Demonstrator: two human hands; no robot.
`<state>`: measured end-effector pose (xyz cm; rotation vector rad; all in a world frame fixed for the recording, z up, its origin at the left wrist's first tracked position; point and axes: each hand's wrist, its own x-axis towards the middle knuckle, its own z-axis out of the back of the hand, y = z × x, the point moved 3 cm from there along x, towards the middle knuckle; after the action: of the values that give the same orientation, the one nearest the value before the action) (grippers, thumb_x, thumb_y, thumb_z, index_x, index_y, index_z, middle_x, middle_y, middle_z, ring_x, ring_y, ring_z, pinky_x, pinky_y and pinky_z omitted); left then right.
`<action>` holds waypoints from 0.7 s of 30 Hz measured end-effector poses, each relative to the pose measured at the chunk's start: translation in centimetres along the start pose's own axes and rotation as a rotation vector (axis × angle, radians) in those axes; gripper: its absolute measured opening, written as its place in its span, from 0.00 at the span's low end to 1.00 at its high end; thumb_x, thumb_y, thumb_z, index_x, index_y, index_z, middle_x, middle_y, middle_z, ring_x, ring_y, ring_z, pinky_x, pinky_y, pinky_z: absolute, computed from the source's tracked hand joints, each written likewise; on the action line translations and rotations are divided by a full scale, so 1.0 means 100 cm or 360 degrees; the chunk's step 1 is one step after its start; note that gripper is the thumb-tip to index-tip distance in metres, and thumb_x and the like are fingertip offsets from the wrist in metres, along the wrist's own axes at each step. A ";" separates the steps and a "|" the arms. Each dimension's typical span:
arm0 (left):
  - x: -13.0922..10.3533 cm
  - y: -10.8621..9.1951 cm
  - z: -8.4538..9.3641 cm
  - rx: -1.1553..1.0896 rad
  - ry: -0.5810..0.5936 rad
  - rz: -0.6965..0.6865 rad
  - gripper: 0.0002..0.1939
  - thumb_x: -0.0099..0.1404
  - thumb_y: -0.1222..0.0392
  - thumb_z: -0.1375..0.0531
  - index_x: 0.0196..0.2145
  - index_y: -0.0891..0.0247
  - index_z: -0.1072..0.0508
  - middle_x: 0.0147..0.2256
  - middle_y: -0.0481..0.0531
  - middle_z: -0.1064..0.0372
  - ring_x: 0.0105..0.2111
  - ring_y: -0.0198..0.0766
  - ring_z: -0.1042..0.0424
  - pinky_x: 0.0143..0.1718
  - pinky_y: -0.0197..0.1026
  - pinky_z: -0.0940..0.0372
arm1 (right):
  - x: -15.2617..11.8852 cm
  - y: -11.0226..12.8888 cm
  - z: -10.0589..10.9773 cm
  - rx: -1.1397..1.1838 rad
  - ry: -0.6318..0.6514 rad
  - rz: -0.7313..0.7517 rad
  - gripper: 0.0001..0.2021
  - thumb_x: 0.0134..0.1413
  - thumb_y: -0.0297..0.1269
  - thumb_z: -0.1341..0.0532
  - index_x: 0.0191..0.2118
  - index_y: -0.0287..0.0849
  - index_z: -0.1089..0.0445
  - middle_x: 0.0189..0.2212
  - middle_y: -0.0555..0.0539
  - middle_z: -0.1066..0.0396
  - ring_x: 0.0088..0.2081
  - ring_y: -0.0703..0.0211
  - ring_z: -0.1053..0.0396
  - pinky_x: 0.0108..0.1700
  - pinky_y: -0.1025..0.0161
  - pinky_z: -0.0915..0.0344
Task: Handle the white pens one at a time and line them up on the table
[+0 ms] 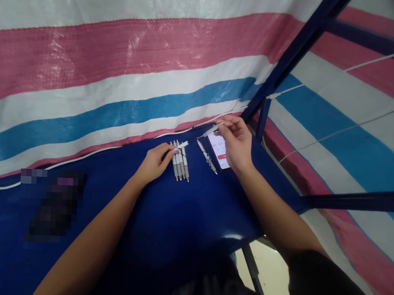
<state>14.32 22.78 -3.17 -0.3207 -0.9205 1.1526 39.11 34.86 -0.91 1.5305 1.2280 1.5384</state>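
Note:
Between my hands is a pen in two parts, joined by a thin dark refill. My left hand pinches the white barrel part, just above a row of several white and grey pens lying side by side. My right hand is closed on the other part, a light grey piece, above a phone with a lit timer screen. One more pen lies slanted between the row and the phone.
The blue table meets a striped sheet at its back edge, where a white cable runs. A dark blurred object lies at the left. Blue metal frame bars stand at the right.

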 end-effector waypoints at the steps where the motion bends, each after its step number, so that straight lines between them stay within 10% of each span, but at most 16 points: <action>1: 0.000 0.000 0.000 -0.0002 0.0001 0.0001 0.12 0.82 0.54 0.43 0.46 0.61 0.20 0.34 0.49 0.26 0.33 0.36 0.26 0.38 0.40 0.34 | 0.000 0.001 0.000 0.0004 0.0007 -0.0001 0.14 0.62 0.45 0.31 0.49 0.50 0.30 0.48 0.44 0.19 0.55 0.49 0.21 0.51 0.52 0.21; 21: -0.003 0.001 0.001 0.0084 -0.0097 -0.0113 0.08 0.80 0.58 0.40 0.49 0.60 0.21 0.38 0.52 0.24 0.38 0.40 0.25 0.41 0.43 0.30 | -0.013 -0.001 -0.017 -0.0040 0.0592 -0.0316 0.12 0.63 0.47 0.29 0.44 0.46 0.26 0.26 0.55 0.34 0.32 0.58 0.21 0.36 0.58 0.27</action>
<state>14.16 22.52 -3.25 -0.2095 -0.9462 1.1241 37.57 33.43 -1.35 1.0965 1.5077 1.7437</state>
